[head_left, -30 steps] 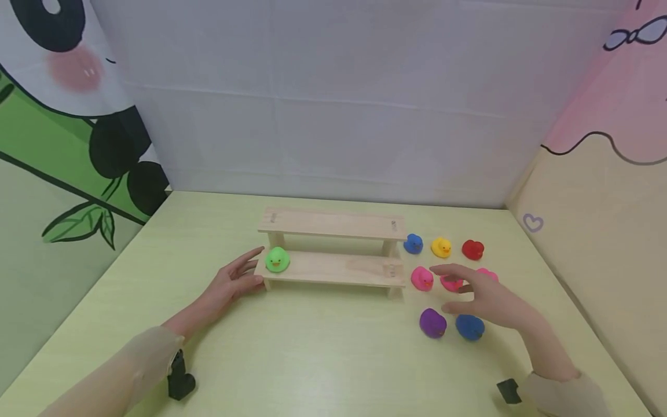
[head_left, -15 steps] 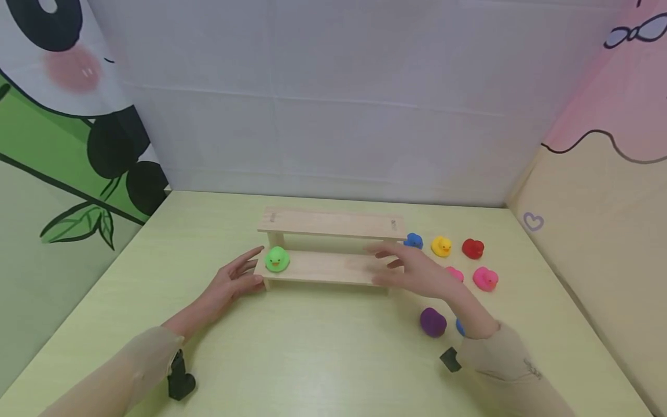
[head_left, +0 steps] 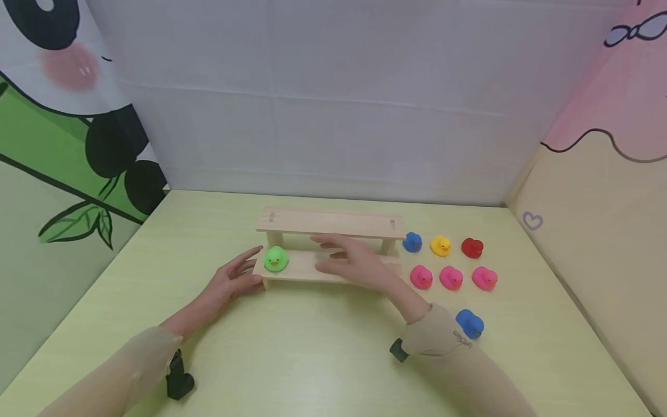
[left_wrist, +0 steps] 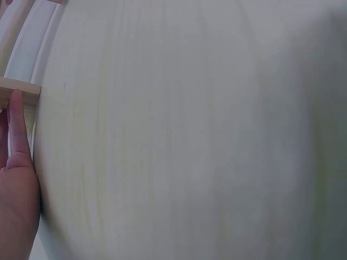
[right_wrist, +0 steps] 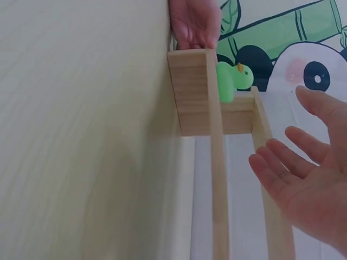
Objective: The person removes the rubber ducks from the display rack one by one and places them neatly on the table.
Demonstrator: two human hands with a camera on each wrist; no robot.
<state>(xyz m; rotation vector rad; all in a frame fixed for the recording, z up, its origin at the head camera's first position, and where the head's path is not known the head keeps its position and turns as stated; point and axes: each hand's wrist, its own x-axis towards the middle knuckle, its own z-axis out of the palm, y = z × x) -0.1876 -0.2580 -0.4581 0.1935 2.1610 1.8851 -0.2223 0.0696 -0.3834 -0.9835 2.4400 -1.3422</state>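
Observation:
A two-step wooden shelf (head_left: 297,269) stands mid-table. On the left end of its lower board sits a green rubber duck (head_left: 275,259), also in the right wrist view as a green duck (right_wrist: 230,80) facing the upper board. My left hand (head_left: 229,286) rests at the shelf's left end, its thumb (left_wrist: 18,127) straight against the board in the left wrist view. My right hand (head_left: 356,263) hovers over the lower board, right of the green duck. In the right wrist view the right hand (right_wrist: 309,179) has spread fingers and nothing in them.
Right of the shelf are a blue duck (head_left: 412,242), a yellow duck (head_left: 440,246), a red duck (head_left: 472,248) and several pink ducks (head_left: 451,278). Another blue duck (head_left: 470,324) lies nearer, beside my right sleeve (head_left: 443,333). Walls border the table (head_left: 292,359) at the back and sides.
My right hand has moved left from over the pink ducks to above the lower board. The sleeve now covers the purple duck's place. My left hand and the green duck stay put.

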